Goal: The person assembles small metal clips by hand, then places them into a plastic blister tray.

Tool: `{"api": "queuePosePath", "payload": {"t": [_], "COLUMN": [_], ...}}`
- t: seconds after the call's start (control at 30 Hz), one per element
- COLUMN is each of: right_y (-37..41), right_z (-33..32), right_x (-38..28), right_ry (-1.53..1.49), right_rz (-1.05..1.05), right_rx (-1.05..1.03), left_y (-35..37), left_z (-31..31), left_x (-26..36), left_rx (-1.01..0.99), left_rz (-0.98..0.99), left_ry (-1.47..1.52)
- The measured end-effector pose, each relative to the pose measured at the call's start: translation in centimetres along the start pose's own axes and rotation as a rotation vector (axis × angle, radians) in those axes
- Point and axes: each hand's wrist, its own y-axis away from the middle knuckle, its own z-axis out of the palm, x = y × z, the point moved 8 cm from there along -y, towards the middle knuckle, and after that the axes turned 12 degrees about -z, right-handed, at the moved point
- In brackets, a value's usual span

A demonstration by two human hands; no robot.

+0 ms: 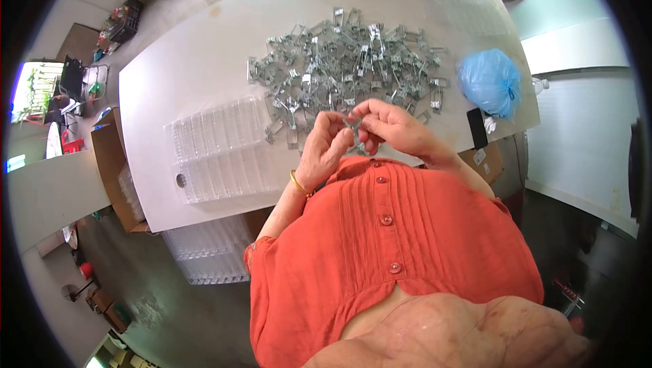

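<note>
Close to the table's near edge, my left hand [327, 149] and my right hand [395, 128] meet in front of my chest. Both are closed, fingertips pinching a small metal bracket [353, 123] between them. Fingers cover most of that piece, so its full shape is hidden. Just beyond my hands spreads a wide heap of similar silvery metal brackets [350, 62], some with thin wire loops. To the left of the heap lie clear plastic trays [221, 147] with rows of narrow compartments.
The pale table [173, 69] also bears a knotted blue plastic bag [490, 83], a black phone [477, 128] and more clear trays [465, 5] at the far right. Stacked trays [207, 249] stand below the near left edge. A cardboard box [112, 164] adjoins the left side.
</note>
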Motion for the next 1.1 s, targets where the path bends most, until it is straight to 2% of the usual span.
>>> {"api": "queuePosePath", "payload": {"t": [0.07,0.17,0.3,0.43,0.47,0.5,0.53,0.63,0.67,0.77,0.97,1.03,1.1], "right_y": [0.3,-0.1,-0.6,-1.0,-1.3,-1.4,-1.3,0.1,0.4,1.3,1.5,1.3,0.6], "right_z": [0.5,0.2,0.9,-0.4,-1.1,-1.6,-1.7,1.7,2.5,5.3,5.7,5.1,3.3], "right_x": [0.0,1.5,0.7,0.9,0.6,-0.3,-1.6,-3.9,-3.2,-3.3,-3.6,-3.4,-2.5], "right_ry": [-0.123,-0.128,0.242,0.163,0.123,0.081,0.109,0.307,0.402,0.629,0.709,0.723,0.529], "right_rz": [0.051,0.109,-0.133,-0.226,-0.288,-0.350,-0.421,-0.457,-0.365,-0.601,-0.687,-0.717,-0.598], "right_rx": [-0.050,-0.039,-0.078,0.124,0.193,0.261,0.236,0.026,-0.052,-0.167,-0.071,-0.042,0.064], "left_y": [0.5,1.4,1.8,3.3,3.2,3.3,3.5,3.6,3.4,3.2,3.7,3.6,3.4], "left_z": [0.0,0.1,-0.2,1.1,1.6,1.6,1.5,-0.1,-0.9,-1.7,-1.5,-1.6,-2.1], "left_x": [0.1,0.6,-0.7,-0.7,-1.3,-1.3,-1.3,-0.1,-0.6,-0.7,-0.7,0.0,1.0], "left_rx": [-0.009,-0.022,-0.037,-0.132,-0.187,-0.163,-0.139,-0.046,-0.039,-0.015,-0.166,-0.252,-0.325], "left_rz": [-0.003,0.011,0.011,-0.036,0.034,0.032,0.028,-0.066,-0.101,-0.107,-0.256,-0.228,-0.144], "left_ry": [-0.014,-0.067,-0.136,-0.111,-0.188,-0.154,-0.121,-0.007,0.009,-0.006,0.229,0.400,0.504]}}
